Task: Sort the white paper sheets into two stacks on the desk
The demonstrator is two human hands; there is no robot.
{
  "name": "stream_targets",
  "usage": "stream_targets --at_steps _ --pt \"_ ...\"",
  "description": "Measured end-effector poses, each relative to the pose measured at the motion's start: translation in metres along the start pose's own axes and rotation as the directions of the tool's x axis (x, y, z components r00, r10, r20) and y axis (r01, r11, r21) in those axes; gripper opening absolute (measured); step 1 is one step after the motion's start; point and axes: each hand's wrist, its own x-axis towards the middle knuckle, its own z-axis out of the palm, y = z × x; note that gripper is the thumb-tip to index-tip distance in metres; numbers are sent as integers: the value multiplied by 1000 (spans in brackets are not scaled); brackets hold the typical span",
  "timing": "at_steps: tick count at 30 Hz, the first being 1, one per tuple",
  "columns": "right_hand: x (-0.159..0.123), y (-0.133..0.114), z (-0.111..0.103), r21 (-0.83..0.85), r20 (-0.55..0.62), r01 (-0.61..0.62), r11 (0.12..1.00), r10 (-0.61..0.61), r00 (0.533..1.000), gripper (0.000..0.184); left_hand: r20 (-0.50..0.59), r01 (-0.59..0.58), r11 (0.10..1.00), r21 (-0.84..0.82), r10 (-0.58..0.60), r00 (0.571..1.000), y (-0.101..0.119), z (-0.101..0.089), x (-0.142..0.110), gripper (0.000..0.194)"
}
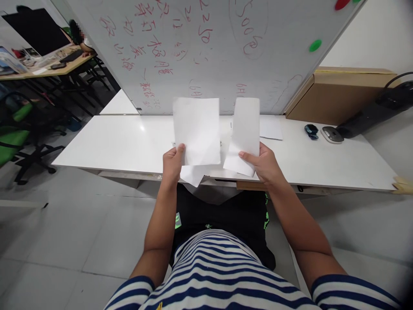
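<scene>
In the head view my left hand (173, 162) grips a white sheet of paper (196, 129) near its lower left corner, thumb on top. Below that sheet a pointed paper corner (193, 174) hangs past the desk's front edge; whether it belongs to the same sheet I cannot tell. My right hand (263, 161) pinches a narrower piece of white paper (244, 129), which looks folded, by its lower right side. A gap separates the two papers, and both are held up above the white desk (129, 142). The fingers behind the papers are hidden.
Behind the desk stands a whiteboard (219, 51) with red writing. Another white sheet (271, 128) lies right of my right hand. Farther right are a dark watch-like object (311, 131), a round device (332, 134), a black cylinder (371, 114) and a cardboard box (335, 94). A person (84, 45) sits far left.
</scene>
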Motion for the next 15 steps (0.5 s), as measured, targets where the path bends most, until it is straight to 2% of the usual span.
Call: stream_targets --at_steps 3,7,12,15 --pt "2 3 -11 -30 -46 9 1000 -11 999 61 -64 -3 1000 -9 3 998 -1 -13 7 38" --pt "2 6 -20 -38 27 -1 999 2 1000 64 -37 25 1000 14 -25 999 -2 -21 27 39" --pt "-4 12 -21 -61 48 -57 997 60 997 65 -54 96 992 79 -92 994 -4 -13 87 33" --pt "-12 15 -21 -92 61 -118 989 124 990 65 -130 157 981 110 -142 981 -5 -2 125 26"
